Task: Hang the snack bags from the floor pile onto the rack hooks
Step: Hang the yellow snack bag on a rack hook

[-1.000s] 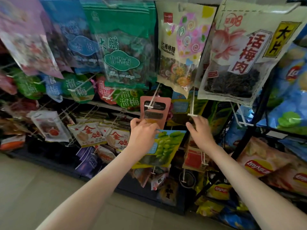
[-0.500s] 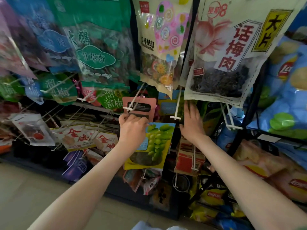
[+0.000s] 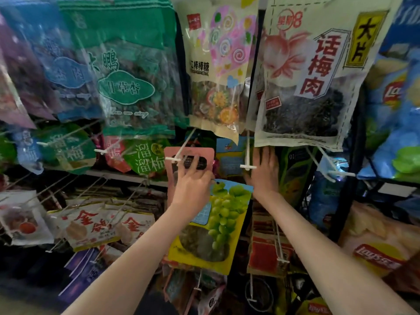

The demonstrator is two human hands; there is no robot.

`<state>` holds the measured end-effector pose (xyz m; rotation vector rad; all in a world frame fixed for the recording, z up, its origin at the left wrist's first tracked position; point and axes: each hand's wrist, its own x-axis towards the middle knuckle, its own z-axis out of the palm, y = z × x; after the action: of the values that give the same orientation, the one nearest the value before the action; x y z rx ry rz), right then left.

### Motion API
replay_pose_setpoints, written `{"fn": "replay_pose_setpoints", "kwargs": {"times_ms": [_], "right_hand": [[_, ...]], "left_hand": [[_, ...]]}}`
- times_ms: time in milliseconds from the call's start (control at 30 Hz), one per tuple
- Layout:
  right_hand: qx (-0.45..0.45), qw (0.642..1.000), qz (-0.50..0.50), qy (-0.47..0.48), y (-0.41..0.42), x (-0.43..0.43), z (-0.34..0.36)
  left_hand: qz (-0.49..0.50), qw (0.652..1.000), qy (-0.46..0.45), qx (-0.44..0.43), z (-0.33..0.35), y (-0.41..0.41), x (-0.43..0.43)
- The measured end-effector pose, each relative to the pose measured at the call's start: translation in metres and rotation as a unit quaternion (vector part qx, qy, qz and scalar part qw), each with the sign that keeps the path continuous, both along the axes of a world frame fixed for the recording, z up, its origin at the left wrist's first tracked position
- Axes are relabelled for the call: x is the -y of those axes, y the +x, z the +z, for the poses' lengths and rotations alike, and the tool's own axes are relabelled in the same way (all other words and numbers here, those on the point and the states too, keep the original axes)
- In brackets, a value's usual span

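Note:
My left hand [image 3: 192,186] grips the top of a yellow snack bag with green grapes [image 3: 218,226], which hangs below my fist in front of the rack. Just above my knuckles a white hook [image 3: 176,158] pokes through a pink-topped bag [image 3: 188,155]. My right hand [image 3: 263,171] is flat with fingers spread, reaching past a second white hook [image 3: 247,165] under the big white plum bag [image 3: 311,83]. It holds nothing. The floor pile is out of view.
Hanging bags crowd the rack: green and blue ones [image 3: 118,71] top left, a lollipop bag [image 3: 216,71] top centre, red-lettered packets [image 3: 95,226] lower left. Blue chip bags [image 3: 395,105] fill the right shelf. More white hooks [image 3: 338,172] jut out at the right.
My left hand with the grape bag has risen closer to the hook at the pink bag. My right hand has pushed deeper behind its hook. The camera has moved nearer the rack.

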<state>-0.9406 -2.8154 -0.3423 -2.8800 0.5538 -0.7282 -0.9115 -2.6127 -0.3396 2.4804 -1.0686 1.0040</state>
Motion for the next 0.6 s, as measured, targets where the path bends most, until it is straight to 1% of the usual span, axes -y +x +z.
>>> {"fn": "replay_pose_setpoints", "kwargs": {"times_ms": [67, 133, 300, 433, 467, 600], "right_hand": [[0.000, 1.000, -0.012, 0.003, 0.004, 0.002, -0.005], [0.014, 0.999, -0.016, 0.036, 0.008, 0.003, -0.014], [0.071, 0.985, -0.007, 0.160, 0.012, -0.002, -0.033], [0.094, 0.955, 0.016, 0.280, 0.010, 0.003, -0.037], [0.096, 0.949, 0.024, 0.299, 0.010, 0.004, -0.038], [0.114, 0.949, 0.003, 0.295, 0.008, 0.005, -0.043]], "left_hand": [[0.004, 1.000, 0.000, 0.022, -0.005, 0.006, 0.003], [0.009, 0.999, 0.005, 0.032, -0.009, 0.011, 0.004], [0.001, 0.999, 0.005, 0.034, -0.015, 0.019, 0.007], [-0.002, 1.000, 0.000, 0.024, -0.016, 0.023, 0.007], [0.000, 1.000, 0.003, 0.022, -0.016, 0.025, 0.007], [-0.004, 1.000, 0.017, 0.023, -0.018, 0.031, 0.000]]}}
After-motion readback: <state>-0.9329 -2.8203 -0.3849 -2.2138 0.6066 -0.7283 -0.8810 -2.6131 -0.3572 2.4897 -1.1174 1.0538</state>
